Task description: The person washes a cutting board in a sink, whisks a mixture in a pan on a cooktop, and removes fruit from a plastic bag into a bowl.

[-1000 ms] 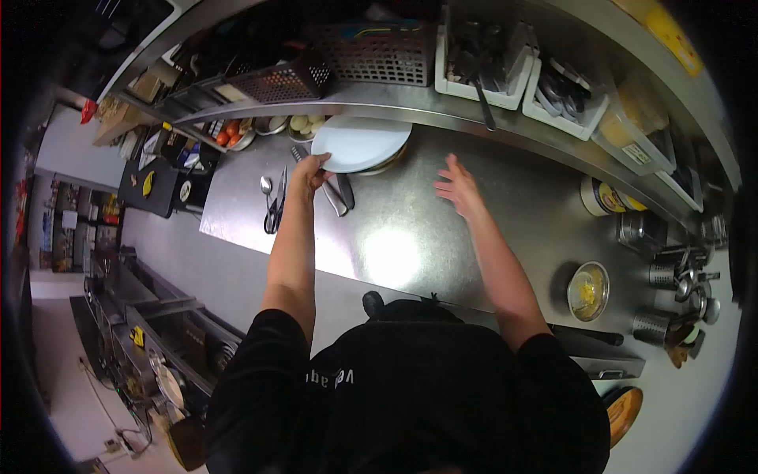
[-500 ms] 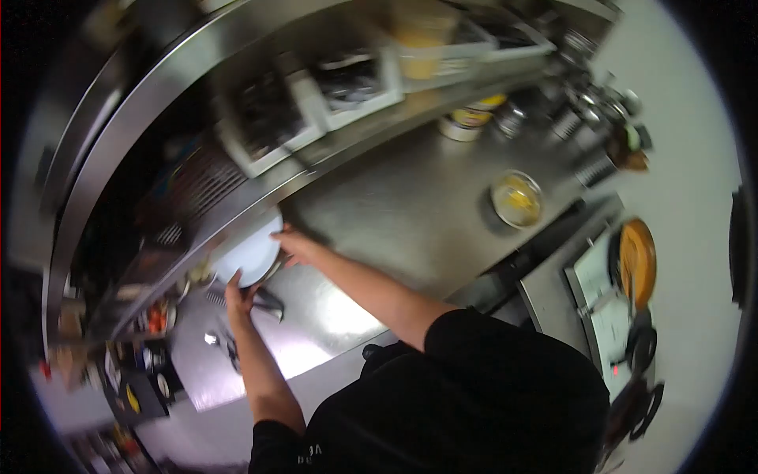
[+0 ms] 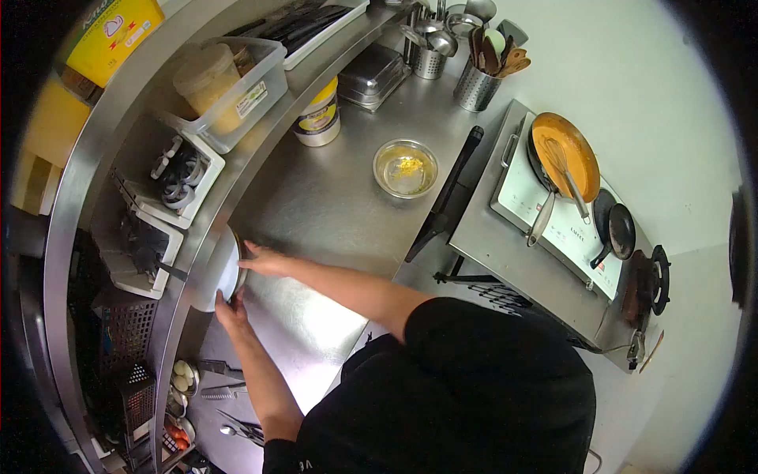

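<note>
Plate [image 3: 224,272] held at the rim by left hand [image 3: 231,306] and right hand [image 3: 262,261], slightly apart. Keep it level, grip even, rim clear of shelf [image 3: 237,170].

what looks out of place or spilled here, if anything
Only one thing stands out: a dark utensil handle juts from its white bin over the front of the metal shelf, where it could be knocked. I see no spill, and the visible part of the white plate looks undamaged.
</note>
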The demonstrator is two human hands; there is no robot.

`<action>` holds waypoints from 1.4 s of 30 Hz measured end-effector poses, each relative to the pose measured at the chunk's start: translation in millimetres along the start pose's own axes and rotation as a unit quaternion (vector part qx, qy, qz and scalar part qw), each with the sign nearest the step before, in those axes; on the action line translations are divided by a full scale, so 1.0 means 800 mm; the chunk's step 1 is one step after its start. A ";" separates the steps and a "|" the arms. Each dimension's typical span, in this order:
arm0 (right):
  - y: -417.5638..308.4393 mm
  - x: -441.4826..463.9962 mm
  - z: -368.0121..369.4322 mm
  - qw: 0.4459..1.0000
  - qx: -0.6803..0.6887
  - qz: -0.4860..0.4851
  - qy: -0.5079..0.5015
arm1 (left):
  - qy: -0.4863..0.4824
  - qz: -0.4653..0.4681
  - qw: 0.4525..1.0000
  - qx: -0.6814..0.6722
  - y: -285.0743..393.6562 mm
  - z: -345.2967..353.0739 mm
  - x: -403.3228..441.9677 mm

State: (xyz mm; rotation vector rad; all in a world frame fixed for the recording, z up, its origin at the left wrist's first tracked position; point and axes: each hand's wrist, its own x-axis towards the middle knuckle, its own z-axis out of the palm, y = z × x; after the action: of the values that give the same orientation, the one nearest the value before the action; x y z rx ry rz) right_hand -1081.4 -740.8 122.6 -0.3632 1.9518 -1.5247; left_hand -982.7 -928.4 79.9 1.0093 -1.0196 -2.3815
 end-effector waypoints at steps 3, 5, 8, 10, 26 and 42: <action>0.032 -0.052 -0.072 0.988 -0.089 -0.118 0.042 | 0.035 0.017 0.999 -0.018 -0.012 0.047 0.019; 0.038 -0.113 -0.144 0.965 -0.165 -0.177 0.105 | 0.016 0.030 0.999 -0.018 -0.013 0.058 0.029; 0.028 -0.188 -0.234 0.944 -0.249 -0.113 0.187 | -0.002 0.110 0.990 0.083 -0.036 0.022 0.092; 0.028 -0.229 -0.285 0.952 -0.223 -0.076 0.196 | 0.084 0.058 0.994 -0.049 -0.020 0.062 0.074; 0.082 -0.655 -0.594 0.731 -0.452 0.274 0.431 | 0.081 0.089 0.966 0.228 -0.107 -0.013 -0.096; 0.010 -0.748 -0.605 0.680 -0.462 0.360 0.442 | -0.529 0.522 0.459 0.486 -0.329 0.414 -0.566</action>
State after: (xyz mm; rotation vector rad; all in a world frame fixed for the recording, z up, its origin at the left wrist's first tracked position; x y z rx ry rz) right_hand -924.2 -26.3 362.9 0.8737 2.9527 0.0020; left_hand -929.1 -338.2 260.5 -1.0956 -2.4497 -0.8777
